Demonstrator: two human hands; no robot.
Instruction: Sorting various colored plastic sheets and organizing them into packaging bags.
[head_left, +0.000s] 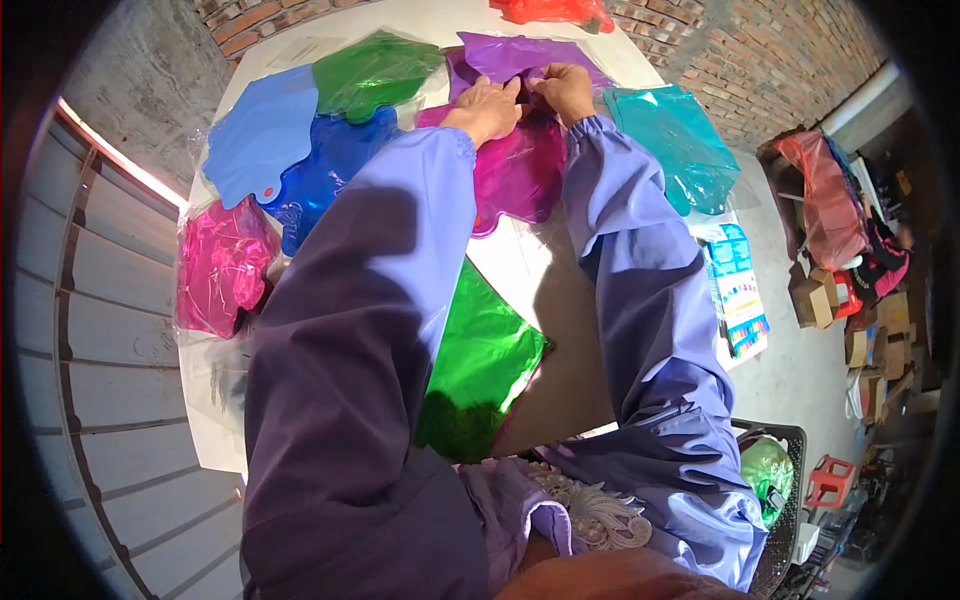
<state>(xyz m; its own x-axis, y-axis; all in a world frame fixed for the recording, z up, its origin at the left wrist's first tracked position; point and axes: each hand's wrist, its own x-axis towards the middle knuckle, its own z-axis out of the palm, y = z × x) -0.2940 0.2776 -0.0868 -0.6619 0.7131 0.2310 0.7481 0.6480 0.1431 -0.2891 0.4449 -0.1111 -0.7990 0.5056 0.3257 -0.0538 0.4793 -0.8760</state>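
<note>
At the far side of the table, both my hands work at a purple foil piece (530, 50), flat and shiny like an uninflated foil balloon. My left hand (487, 108) has its fingers bent over the near edge of it, gripping it. My right hand (565, 92) pinches the same piece, thumb and forefinger together. Just below them lies a magenta foil piece (520, 175) in clear film, partly under my wrists. A bright green foil piece (485, 345) is nearer me, between my forearms. My fingertips are partly hidden.
Foil pieces in light blue (262, 130), dark blue (345, 155), green (375, 75), pink (225, 270) and teal (672, 145) ring the white table (215, 425). Printed packs (738, 290) lie at its right edge. A black basket (795, 470) stands at lower right; brick wall (770, 70) behind.
</note>
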